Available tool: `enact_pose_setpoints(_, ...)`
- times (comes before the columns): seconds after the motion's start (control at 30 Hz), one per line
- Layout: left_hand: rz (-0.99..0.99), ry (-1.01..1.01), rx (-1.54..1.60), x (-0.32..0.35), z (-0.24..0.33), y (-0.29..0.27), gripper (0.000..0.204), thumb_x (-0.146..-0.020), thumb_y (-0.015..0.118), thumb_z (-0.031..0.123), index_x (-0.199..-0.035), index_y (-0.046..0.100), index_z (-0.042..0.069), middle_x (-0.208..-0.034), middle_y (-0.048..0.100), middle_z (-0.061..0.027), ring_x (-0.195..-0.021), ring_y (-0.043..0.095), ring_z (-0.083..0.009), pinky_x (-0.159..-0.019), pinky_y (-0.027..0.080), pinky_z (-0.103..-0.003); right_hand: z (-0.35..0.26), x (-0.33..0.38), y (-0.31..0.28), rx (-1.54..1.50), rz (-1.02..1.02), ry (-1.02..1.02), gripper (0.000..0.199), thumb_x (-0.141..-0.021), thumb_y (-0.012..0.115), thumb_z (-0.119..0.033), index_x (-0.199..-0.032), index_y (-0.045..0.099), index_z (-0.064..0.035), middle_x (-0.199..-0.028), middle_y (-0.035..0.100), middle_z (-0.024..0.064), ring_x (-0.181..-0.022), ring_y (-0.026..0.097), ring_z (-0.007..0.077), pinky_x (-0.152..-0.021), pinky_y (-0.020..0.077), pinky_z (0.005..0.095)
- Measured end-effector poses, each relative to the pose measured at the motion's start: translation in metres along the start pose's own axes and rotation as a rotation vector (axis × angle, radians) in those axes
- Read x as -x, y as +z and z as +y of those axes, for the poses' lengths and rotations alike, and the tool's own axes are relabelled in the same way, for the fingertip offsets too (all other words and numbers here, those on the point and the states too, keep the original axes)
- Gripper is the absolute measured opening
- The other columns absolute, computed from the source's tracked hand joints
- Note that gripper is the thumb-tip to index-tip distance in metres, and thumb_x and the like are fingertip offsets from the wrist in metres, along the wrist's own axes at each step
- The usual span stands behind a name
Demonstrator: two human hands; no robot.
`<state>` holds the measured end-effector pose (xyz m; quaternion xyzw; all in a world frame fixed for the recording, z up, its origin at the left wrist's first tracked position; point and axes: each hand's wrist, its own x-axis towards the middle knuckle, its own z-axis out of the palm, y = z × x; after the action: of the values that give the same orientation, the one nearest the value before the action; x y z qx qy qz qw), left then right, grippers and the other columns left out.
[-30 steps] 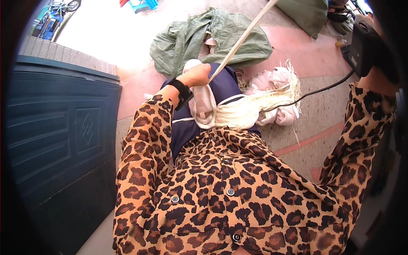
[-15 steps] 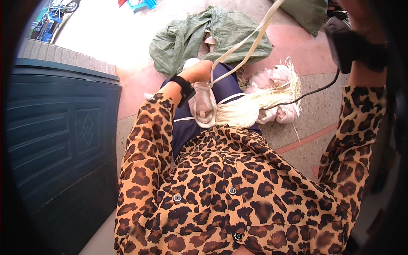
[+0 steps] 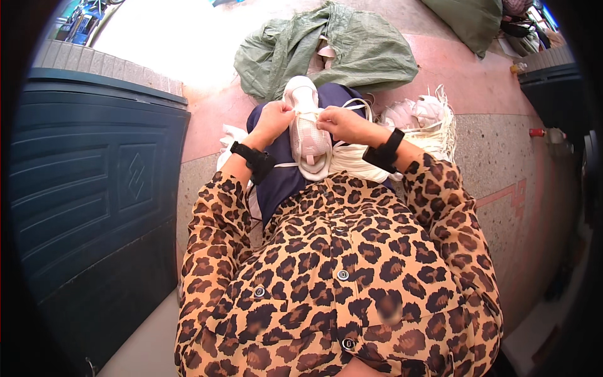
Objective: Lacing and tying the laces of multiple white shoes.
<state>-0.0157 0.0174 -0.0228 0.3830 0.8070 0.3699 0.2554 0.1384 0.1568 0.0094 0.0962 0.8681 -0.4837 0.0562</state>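
A pale pink and white sneaker (image 3: 311,141) lies on my dark-trousered lap, its white toe pointing away from me. My left hand (image 3: 274,120) is closed in a pinch at the left edge of the lacing area, on a cream shoelace (image 3: 306,117) that crosses the shoe. From the other side, my right hand (image 3: 344,124) pinches the same lace, its fingertips close to the eyelets. Fingers hide the exact grip points. Beside the shoe, a thick bundle of cream laces (image 3: 355,160) is draped over my right thigh, partly under my right wrist.
Beyond my knees sits a green woven sack (image 3: 326,53) with pale shoes showing in its opening. More pale pink shoes (image 3: 411,114) lie on the floor at right among loose laces. A dark blue door (image 3: 97,169) stands close on the left. Another green sack (image 3: 468,25) is at far right.
My right hand has come down from high at the right to the shoe, and the long raised loop of lace is drawn down. My left hand has shifted slightly nearer me.
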Motion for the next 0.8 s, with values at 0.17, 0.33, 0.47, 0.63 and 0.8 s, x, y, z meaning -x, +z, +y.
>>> enact_pose_setpoints(0.17,-0.451,-0.701,0.997,-0.007,0.007,-0.014,0.007,-0.077,0.057,0.010,-0.078,0.053,0.005,-0.058,0.041,0.0063,-0.043,0.033,-0.0024,-0.033,0.020,-0.016,0.015,0.007,0.015,0.142,0.087,-0.082,0.020,-0.083,0.051,-0.019,-0.086,0.060,-0.0012,-0.084,0.056,0.0154,-0.083,0.055,0.0325,-0.075,0.0432,0.0375)
enact_pose_setpoints(0.33,-0.383,-0.553,0.602,-0.004,0.009,-0.002,0.010,-0.076,0.059,0.011,-0.077,0.050,0.008,-0.058,0.041,0.0052,-0.045,0.036,-0.0029,-0.034,0.023,-0.017,0.017,0.018,0.012,0.185,0.054,-0.080,0.022,-0.083,0.048,-0.020,-0.086,0.059,-0.0012,-0.084,0.057,0.0168,-0.082,0.055,0.0340,-0.073,0.0433,0.0393)
enact_pose_setpoints(0.47,0.030,-0.235,0.115,0.000,0.003,0.013,0.013,-0.073,0.060,0.014,-0.078,0.056,0.003,-0.060,0.053,-0.0029,-0.049,0.049,-0.0119,-0.042,0.039,-0.025,0.007,0.028,0.015,0.107,0.044,-0.013,0.020,-0.083,0.049,-0.020,-0.086,0.058,-0.0024,-0.078,0.058,0.0198,-0.075,0.056,0.0357,-0.067,0.0442,0.0413)
enact_pose_setpoints(0.63,0.155,0.003,-0.182,-0.002,0.000,0.017,0.017,-0.071,0.059,0.015,-0.080,0.062,0.000,-0.071,0.062,-0.0140,-0.064,0.060,-0.0217,-0.063,0.046,-0.031,-0.008,0.030,0.025,0.054,0.092,-0.088,0.018,-0.082,0.051,-0.020,-0.085,0.057,-0.0034,-0.074,0.058,0.0196,-0.071,0.057,0.0358,-0.063,0.0449,0.0407)
enact_pose_setpoints(0.8,0.127,-0.075,-0.228,-0.003,0.006,0.012,0.018,-0.069,0.058,0.016,-0.081,0.064,0.003,-0.084,0.061,-0.0198,-0.074,0.061,-0.0312,-0.071,0.047,-0.037,-0.015,0.027,0.032,-0.005,0.056,-0.083,0.018,-0.082,0.051,-0.020,-0.084,0.057,-0.0030,-0.074,0.058,0.0200,-0.071,0.057,0.0351,-0.063,0.0454,0.0394)
